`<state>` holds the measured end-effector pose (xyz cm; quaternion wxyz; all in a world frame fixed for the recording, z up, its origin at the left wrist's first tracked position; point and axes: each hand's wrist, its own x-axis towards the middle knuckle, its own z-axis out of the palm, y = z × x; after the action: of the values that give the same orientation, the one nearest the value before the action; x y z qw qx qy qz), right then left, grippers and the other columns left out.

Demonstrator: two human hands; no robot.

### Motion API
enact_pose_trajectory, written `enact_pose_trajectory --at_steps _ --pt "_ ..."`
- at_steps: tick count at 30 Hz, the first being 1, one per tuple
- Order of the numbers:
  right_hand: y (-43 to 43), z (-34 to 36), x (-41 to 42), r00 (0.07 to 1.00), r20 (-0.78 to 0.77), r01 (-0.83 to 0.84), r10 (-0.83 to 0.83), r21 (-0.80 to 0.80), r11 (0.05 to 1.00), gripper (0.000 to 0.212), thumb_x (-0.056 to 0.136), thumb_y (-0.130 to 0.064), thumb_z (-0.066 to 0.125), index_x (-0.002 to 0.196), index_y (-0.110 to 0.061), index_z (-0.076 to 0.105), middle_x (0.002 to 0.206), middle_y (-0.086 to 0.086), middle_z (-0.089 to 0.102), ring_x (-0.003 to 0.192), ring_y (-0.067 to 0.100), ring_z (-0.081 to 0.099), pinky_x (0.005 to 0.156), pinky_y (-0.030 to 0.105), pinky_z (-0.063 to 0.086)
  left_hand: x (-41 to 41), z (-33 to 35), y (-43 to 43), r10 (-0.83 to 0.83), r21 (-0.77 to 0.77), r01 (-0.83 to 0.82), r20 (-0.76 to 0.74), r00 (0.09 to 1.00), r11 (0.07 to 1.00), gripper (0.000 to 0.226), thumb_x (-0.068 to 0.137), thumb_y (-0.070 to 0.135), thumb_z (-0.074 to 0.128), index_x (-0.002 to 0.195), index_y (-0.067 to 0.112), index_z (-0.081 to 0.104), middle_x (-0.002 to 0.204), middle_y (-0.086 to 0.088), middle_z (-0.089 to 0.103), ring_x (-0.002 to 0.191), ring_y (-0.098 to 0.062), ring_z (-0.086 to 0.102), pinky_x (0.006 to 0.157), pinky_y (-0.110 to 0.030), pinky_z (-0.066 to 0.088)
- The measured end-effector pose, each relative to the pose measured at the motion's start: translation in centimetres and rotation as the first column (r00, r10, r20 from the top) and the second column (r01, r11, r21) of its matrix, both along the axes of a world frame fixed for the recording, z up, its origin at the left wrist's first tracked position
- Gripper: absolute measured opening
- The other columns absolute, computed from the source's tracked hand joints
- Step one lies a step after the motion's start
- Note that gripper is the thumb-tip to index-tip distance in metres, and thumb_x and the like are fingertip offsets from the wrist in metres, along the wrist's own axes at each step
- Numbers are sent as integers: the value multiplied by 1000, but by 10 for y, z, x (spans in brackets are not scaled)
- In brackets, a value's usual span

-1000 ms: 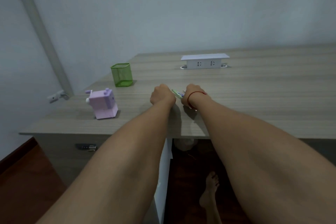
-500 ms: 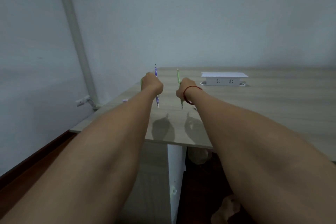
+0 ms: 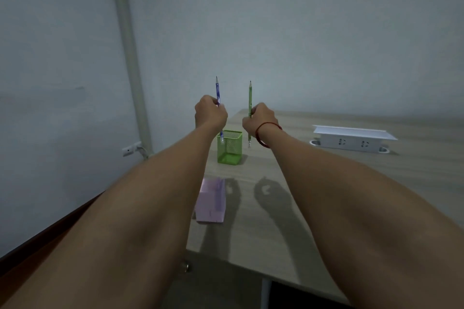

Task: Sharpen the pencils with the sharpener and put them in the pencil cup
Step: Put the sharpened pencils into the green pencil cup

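1. Step in hand, as I judge it: picking up and presenting the pencils. Nothing has been sharpened yet.
2. My left hand (image 3: pixel 211 113) is curled round a blue patterned pencil (image 3: pixel 217 90) and my right hand (image 3: pixel 259 118) round a green pencil (image 3: pixel 250 95). Both pencils stand upright at the centre of the frame, points up, lifted off the pale wood-grain worktop (image 3: pixel 351 183).
3. The green wire-mesh pencil cup (image 3: pixel 229 150) stands just below my hands and looks empty. The boxy lilac plastic sharpener (image 3: pixel 211 202) sits lower in the frame, half hidden by my left forearm.
4. Next I would put one pencil down or park it, turn the other point-first, and feed it into the sharpener. I cannot see the sharpener's opening from here.
5. Compared with half a second ago, my hands are higher and a little wider apart, with the same grips. The cup and the sharpener, then hidden or out of frame, are now visible. A second ago my hands were together down on the worktop.
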<state>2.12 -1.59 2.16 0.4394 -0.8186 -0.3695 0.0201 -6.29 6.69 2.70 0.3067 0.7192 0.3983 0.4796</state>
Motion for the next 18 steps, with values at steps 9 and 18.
enact_pose_trajectory --at_steps 9,18 --pt "80 -8 40 1000 18 3 -6 144 990 29 89 -21 56 117 -13 53 119 7 62 106 27 62 88 37 51 45 -16 74 8 71 -19 152 988 997 21 88 14 59 106 3 60 102 -14 67 83 -24 66 80 -37 57" --pt "108 -57 53 1000 18 6 -6 3 1000 27 87 -26 60 111 -15 62 115 6 65 104 28 63 85 35 50 56 -64 99 -21 34 24 -93 995 999 19 79 15 66 96 8 70 94 -12 71 88 -26 68 83 -40 57"
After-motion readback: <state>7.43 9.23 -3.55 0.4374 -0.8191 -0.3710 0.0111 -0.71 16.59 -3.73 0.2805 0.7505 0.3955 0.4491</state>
